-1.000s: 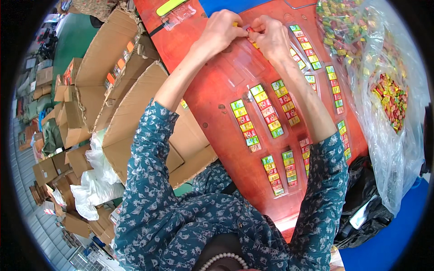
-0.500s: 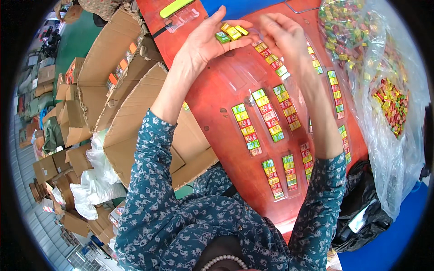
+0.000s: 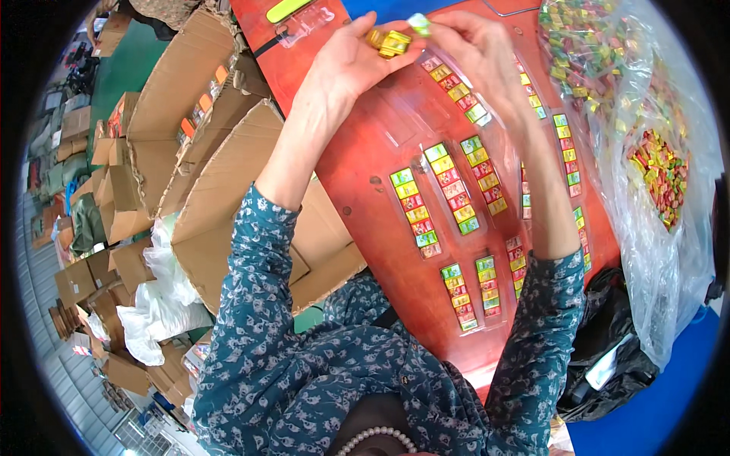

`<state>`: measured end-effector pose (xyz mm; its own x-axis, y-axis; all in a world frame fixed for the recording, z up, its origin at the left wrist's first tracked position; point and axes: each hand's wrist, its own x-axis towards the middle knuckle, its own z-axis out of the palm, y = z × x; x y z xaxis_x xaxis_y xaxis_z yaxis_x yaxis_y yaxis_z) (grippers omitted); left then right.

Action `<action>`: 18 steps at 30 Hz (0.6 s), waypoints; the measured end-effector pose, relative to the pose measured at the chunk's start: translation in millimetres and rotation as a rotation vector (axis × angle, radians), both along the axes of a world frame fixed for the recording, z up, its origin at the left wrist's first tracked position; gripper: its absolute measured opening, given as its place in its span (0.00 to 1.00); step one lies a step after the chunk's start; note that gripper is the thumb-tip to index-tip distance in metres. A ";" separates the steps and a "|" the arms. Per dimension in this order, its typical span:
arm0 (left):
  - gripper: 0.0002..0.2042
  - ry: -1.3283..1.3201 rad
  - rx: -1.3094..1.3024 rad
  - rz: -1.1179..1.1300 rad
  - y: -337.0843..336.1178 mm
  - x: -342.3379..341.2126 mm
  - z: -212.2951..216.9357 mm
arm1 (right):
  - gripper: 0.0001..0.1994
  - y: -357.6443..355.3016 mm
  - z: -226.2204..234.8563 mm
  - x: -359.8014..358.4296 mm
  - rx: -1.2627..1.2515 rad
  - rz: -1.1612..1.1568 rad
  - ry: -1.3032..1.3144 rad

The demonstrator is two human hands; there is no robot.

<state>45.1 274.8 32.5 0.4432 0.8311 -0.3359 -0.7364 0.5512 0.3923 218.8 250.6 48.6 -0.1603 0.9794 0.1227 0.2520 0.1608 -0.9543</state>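
My left hand (image 3: 340, 64) is turned palm up over the far part of the red table, cupping several small yellow wrapped sweets (image 3: 393, 45). Close beside it, the fingers of my right hand (image 3: 485, 59) pinch one blurred, pale green wrapped sweet (image 3: 419, 25). Below the hands, clear plastic trays hold narrow rows of red, yellow and green sweets, such as this filled row (image 3: 452, 188) and another filled row (image 3: 415, 213). Part of a row (image 3: 456, 90) lies just under my right hand. My right forearm hides some rows.
A large clear plastic bag (image 3: 646, 281) of loose wrapped sweets (image 3: 660, 178) spreads along the right side. Open cardboard boxes (image 3: 228, 182) stand against the table's left edge. A black plastic bag (image 3: 608, 349) sits at the near right. The red table (image 3: 357, 163) has a yellow-green object (image 3: 289, 9) at its far edge.
The green sweet that lay in my left palm is now between my right fingers. My right hand has shifted slightly up and left; my left hand stays nearly in place.
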 end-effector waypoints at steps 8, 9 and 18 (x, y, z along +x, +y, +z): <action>0.11 0.376 0.064 0.010 -9.4 -25.1 -12.5 | 0.06 14.3 -21.6 5.1 0.622 0.110 -1.082; 0.11 0.395 0.090 0.006 -10.9 -27.8 -13.2 | 0.06 16.0 -25.4 4.1 0.622 0.111 -1.081; 0.12 0.470 0.152 0.074 -25.2 -60.5 -17.1 | 0.04 18.2 -47.1 5.7 0.642 0.063 -0.704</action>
